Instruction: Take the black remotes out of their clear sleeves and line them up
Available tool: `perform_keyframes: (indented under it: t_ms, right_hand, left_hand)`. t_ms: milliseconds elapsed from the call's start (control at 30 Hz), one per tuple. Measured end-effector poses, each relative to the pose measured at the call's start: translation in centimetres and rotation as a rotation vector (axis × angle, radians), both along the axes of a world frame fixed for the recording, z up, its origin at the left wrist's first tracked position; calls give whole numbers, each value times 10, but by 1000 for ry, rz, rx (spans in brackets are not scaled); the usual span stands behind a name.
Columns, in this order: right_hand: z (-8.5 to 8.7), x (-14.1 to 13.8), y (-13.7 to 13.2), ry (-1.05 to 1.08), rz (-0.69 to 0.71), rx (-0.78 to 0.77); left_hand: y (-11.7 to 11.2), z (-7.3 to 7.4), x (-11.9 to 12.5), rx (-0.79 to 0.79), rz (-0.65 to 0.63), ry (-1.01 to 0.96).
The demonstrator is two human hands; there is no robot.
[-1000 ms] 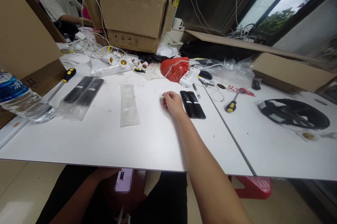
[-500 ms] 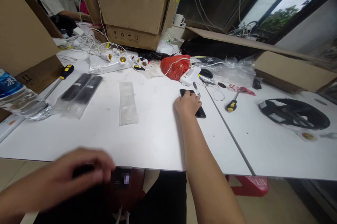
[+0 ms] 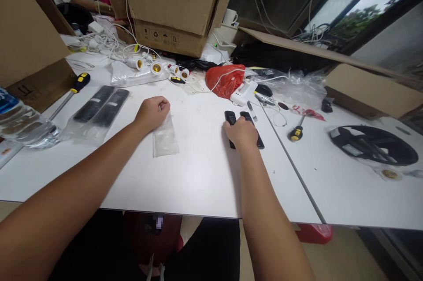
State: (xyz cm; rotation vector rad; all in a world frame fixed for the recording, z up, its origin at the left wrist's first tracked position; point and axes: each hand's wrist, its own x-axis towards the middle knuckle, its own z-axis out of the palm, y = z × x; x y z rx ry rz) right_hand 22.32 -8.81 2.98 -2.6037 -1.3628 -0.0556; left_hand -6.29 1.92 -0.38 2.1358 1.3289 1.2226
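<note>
My left hand [image 3: 153, 113] is closed over the far end of a flat, clear plastic sleeve [image 3: 166, 140] lying on the white table [image 3: 201, 179]. Its fingertips are pinched together there. Over to the right, my right hand [image 3: 243, 134] lies on two slim black bars that look like remote controls. The thumb rests across the left black remote control [image 3: 230, 118], and the fingers curl over the right black remote control [image 3: 260, 141]. Two more black bars in clear sleeves [image 3: 110, 107] lie side by side on the left.
A water bottle [image 3: 29, 122], a screwdriver [image 3: 81, 82] and a cardboard box [image 3: 26, 30] stand or lie on the left. At the back are a big carton [image 3: 172, 3], lamp sockets [image 3: 156, 68] and a red bag [image 3: 224, 80]. A second screwdriver [image 3: 295, 133] and black ring-shaped part [image 3: 373, 144] lie right.
My left hand has moved from the table's front edge up onto the clear sleeve and closed on its far end. Under my right hand, two black bars now show apart.
</note>
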Motion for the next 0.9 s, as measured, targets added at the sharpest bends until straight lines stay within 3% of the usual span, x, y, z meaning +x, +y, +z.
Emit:
perform_keyframes:
  t_ms: [400, 567, 633, 733, 833, 900]
  right_hand:
    - [2, -30, -2, 53, 320, 9]
    - [3, -65, -7, 306, 434, 126]
    - [-1, -80, -4, 466, 503, 264]
    - [-5, -92, 4, 562, 609, 401]
    - [7, -96, -9, 430, 684, 380]
    - [21, -105, -43, 278, 653, 403]
  left_hand:
    - [0, 3, 11, -35, -226, 84]
    - [-15, 18, 20, -11, -275, 3]
    - [-25, 23, 30, -95, -335, -186]
    - [-37, 21, 47, -360, -462, -511]
    - [-40, 12, 56, -541, -444, -653]
    - [-38, 7, 57, -619, -433, -686]
